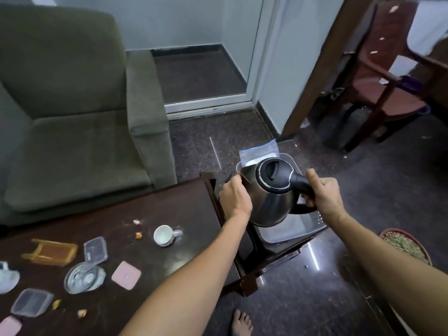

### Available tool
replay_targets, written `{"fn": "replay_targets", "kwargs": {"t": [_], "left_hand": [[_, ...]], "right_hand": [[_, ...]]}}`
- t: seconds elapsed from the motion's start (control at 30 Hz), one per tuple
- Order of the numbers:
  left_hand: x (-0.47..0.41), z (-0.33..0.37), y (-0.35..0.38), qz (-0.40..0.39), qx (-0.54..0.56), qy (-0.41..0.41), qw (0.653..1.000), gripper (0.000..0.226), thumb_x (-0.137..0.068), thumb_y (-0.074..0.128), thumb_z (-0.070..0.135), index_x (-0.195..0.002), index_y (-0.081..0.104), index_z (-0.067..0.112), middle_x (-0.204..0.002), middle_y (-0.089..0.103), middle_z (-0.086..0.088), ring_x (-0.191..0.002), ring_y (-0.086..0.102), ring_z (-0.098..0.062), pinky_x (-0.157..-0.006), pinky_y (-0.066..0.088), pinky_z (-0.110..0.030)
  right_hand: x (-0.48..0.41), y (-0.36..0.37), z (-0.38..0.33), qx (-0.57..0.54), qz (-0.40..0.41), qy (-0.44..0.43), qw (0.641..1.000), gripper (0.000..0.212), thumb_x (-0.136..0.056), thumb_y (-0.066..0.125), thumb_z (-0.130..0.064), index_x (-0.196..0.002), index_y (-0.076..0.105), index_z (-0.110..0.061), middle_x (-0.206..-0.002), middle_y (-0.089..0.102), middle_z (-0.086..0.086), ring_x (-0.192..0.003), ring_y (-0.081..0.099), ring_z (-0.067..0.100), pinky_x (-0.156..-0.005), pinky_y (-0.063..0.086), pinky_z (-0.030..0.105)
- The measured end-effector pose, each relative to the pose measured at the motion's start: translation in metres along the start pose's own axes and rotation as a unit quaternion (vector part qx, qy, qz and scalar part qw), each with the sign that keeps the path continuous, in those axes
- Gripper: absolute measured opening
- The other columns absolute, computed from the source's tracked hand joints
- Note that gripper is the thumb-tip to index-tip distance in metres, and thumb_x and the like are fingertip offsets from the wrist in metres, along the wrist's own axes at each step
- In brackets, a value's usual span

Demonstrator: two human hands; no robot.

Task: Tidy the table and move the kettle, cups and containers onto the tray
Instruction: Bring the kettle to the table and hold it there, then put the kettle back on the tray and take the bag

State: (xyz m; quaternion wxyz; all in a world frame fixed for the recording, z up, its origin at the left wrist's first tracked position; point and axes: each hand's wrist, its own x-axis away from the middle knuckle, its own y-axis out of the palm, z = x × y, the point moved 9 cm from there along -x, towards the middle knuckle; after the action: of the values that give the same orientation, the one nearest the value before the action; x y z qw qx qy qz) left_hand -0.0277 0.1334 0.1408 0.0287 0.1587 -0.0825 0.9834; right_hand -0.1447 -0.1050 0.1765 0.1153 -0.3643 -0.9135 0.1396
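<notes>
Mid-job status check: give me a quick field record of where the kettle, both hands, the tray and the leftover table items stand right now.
kettle: steel with a black lid, held over the tray, off the table; contact with the tray unclear
left hand: grips the kettle at its spout side
right hand: grips the black handle
tray: past the table's end, zip bag behind the kettle
still on table: white cup, clear containers, pink squares, crumbs

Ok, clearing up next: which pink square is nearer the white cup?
The pink square beside the round clear container; the other square is cut off at bottom-left.
</notes>
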Motion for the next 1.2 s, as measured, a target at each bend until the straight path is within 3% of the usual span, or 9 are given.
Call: {"fn": "replay_targets", "kwargs": {"t": [0.13, 0.3, 0.43, 0.57, 0.63, 0.73, 0.93, 1.03, 1.2], "left_hand": [[0.008, -0.013, 0.052, -0.035, -0.012, -0.011, 0.999, 0.066, -0.084, 0.027, 0.047, -0.103, 0.078, 0.009, -0.119, 0.072, -0.019, -0.111, 0.061, -0.041, -0.098, 0.045, -0.047], [0.008, -0.055, 0.091, -0.026, 0.004, -0.068, 0.997, 0.048, -0.101, 0.04, 0.041, -0.105, 0.079, 0.013, -0.113, 0.076, -0.011, -0.11, 0.063, -0.035, -0.098, 0.046, -0.047], [0.008, -0.081, 0.108, -0.039, 0.002, -0.097, 0.994, 0.046, -0.101, 0.044, 0.041, -0.101, 0.08, 0.012, -0.108, 0.078, -0.009, -0.109, 0.065, -0.032, -0.096, 0.048, -0.046], [0.014, -0.1, 0.114, -0.035, 0.035, -0.125, 0.991, 0.049, -0.085, 0.044, 0.05, -0.086, 0.081, 0.017, -0.093, 0.08, -0.001, -0.1, 0.071, -0.024, -0.096, 0.053, -0.048], [0.017, -0.109, 0.119, -0.042, 0.058, -0.138, 0.988, 0.041, -0.085, 0.047, 0.048, -0.08, 0.081, 0.026, -0.09, 0.08, 0.004, -0.099, 0.074, -0.02, -0.094, 0.056, -0.043], [0.02, -0.114, 0.127, -0.067, 0.092, -0.125, 0.986, 0.036, -0.092, 0.049, 0.038, -0.096, 0.082, 0.026, -0.098, 0.08, 0.003, -0.102, 0.075, -0.014, -0.092, 0.06, -0.032], [0.013, -0.115, 0.13, -0.095, 0.025, -0.057, 0.994, 0.047, -0.096, 0.041, 0.043, -0.115, 0.079, 0.024, -0.111, 0.079, 0.003, -0.115, 0.07, -0.016, -0.102, 0.054, -0.045], [0.008, -0.111, 0.128, -0.111, 0.011, -0.02, 0.994, 0.051, -0.094, 0.035, 0.039, -0.124, 0.075, 0.027, -0.12, 0.076, 0.007, -0.121, 0.067, -0.012, -0.104, 0.054, -0.043], [-0.012, -0.106, 0.121, -0.132, -0.041, -0.006, 0.99, 0.045, -0.09, 0.033, 0.034, -0.098, 0.078, 0.037, -0.105, 0.079, 0.01, -0.105, 0.072, -0.008, -0.096, 0.057, -0.042]], "right_hand": [[-0.037, -0.045, 0.029, -0.011, 0.049, 0.033, 0.998, 0.101, -0.068, 0.045, -0.097, -0.061, 0.055, 0.003, -0.037, 0.044, 0.006, -0.033, 0.041, 0.014, -0.045, 0.04, 0.025], [-0.079, -0.061, 0.084, -0.032, 0.028, 0.064, 0.997, 0.093, -0.084, 0.05, -0.072, -0.064, 0.05, 0.019, -0.042, 0.043, 0.013, -0.039, 0.041, 0.023, -0.05, 0.038, 0.03], [-0.092, -0.062, 0.118, -0.024, 0.025, 0.087, 0.996, 0.057, -0.083, 0.048, -0.058, -0.044, 0.048, -0.016, -0.042, 0.042, 0.009, -0.036, 0.039, 0.021, -0.04, 0.032, 0.025], [-0.103, -0.061, 0.135, 0.002, 0.03, 0.089, 0.996, 0.036, -0.076, 0.051, -0.044, -0.047, 0.04, -0.023, -0.05, 0.033, -0.001, -0.044, 0.033, 0.017, -0.045, 0.029, 0.029], [-0.109, -0.063, 0.143, 0.028, 0.042, 0.098, 0.994, 0.029, -0.072, 0.052, -0.035, -0.053, 0.037, -0.019, -0.057, 0.03, 0.001, -0.057, 0.028, 0.019, -0.054, 0.025, 0.037], [-0.115, -0.068, 0.156, 0.036, 0.051, 0.116, 0.991, 0.027, -0.069, 0.054, -0.029, -0.051, 0.037, -0.018, -0.05, 0.03, -0.008, -0.052, 0.026, 0.012, -0.053, 0.023, 0.038], [-0.118, -0.069, 0.163, 0.041, 0.034, 0.119, 0.991, 0.025, -0.068, 0.054, -0.027, -0.053, 0.04, -0.011, -0.049, 0.033, -0.007, -0.055, 0.029, 0.016, -0.053, 0.026, 0.039], [-0.12, -0.068, 0.164, 0.043, 0.016, 0.126, 0.991, 0.027, -0.067, 0.052, -0.027, -0.06, 0.052, -0.001, -0.061, 0.038, 0.009, -0.064, 0.037, 0.027, -0.059, 0.034, 0.049], [-0.127, -0.067, 0.15, 0.036, -0.037, 0.086, 0.995, 0.027, -0.072, 0.052, -0.018, -0.062, 0.065, 0.003, -0.069, 0.064, 0.015, -0.075, 0.057, 0.027, -0.075, 0.045, 0.041]]}}
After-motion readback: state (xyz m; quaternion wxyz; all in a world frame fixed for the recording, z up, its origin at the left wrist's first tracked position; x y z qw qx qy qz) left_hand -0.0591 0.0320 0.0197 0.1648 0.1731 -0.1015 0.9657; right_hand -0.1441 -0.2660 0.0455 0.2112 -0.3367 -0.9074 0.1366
